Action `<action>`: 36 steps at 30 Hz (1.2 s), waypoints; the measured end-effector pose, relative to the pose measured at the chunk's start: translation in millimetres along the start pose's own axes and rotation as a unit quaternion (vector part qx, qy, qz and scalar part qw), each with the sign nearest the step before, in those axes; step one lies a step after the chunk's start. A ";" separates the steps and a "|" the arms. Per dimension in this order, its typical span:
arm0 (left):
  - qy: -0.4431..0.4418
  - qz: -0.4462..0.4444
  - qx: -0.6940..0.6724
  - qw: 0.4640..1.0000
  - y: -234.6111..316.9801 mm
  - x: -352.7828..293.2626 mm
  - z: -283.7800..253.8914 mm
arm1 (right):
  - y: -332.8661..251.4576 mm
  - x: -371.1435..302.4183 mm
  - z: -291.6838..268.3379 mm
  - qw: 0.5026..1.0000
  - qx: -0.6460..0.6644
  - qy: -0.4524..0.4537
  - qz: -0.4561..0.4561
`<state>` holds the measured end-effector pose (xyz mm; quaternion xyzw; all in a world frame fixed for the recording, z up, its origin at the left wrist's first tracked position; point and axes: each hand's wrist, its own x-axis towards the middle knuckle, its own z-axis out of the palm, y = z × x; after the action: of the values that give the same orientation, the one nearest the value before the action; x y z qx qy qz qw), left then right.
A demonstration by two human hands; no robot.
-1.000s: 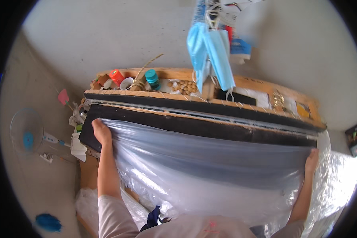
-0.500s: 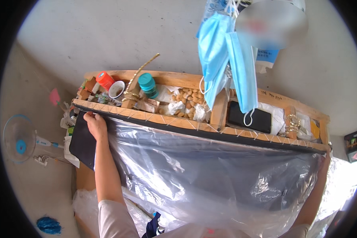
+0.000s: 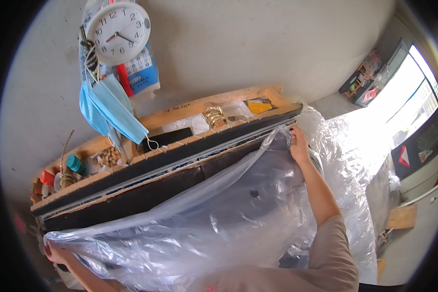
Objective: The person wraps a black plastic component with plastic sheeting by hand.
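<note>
A large clear plastic sheet (image 3: pixel 204 228) spreads in front of me, wrinkled and shiny. Its bunched top edge runs between my two hands. At the lower left, my left hand (image 3: pixel 56 253) is closed on one corner of it, below the end of a long wooden frame (image 3: pixel 228 94). My right hand (image 3: pixel 299 144) pinches the sheet near the frame's right end, just under a black laced strip (image 3: pixel 190 146). Between strip and sheet a dark flat panel (image 3: pixel 170 186) lies uncovered. The fingertips of my left hand are partly hidden by plastic.
The frame's trough holds a teal jar (image 3: pixel 75 164), an orange-red container (image 3: pixel 46 177), tan lumps (image 3: pixel 110 156) and coiled golden cord (image 3: pixel 214 116). Blue face masks (image 3: pixel 114 109) hang over it beneath a white wall clock (image 3: pixel 119 34). More plastic (image 3: pixel 345 194) drapes at right, near a bright window.
My view has turned to the right. The sheet's top edge has come down from the frame, baring the dark panel. My left hand has moved away from the frame, pulling its corner lower.
</note>
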<state>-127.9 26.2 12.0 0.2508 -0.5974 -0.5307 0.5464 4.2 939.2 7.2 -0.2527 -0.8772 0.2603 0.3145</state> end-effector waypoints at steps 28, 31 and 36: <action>-0.715 0.070 -0.151 0.679 281.0 -433.1 13.5 | -230.2 -195.3 -35.5 0.712 0.530 -0.460 0.018; -0.600 0.079 -0.170 0.778 255.8 -419.8 11.0 | -203.3 -176.0 -58.9 0.707 0.442 -0.550 -0.048; -0.294 -0.283 -0.287 0.866 264.8 -323.5 36.6 | -117.3 -164.8 -102.3 0.797 0.097 -0.595 -0.030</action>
<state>2.3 406.3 133.3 0.0737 -0.4549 -0.8599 0.2193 152.4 783.2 78.4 0.0107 -0.8686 0.4338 -0.2390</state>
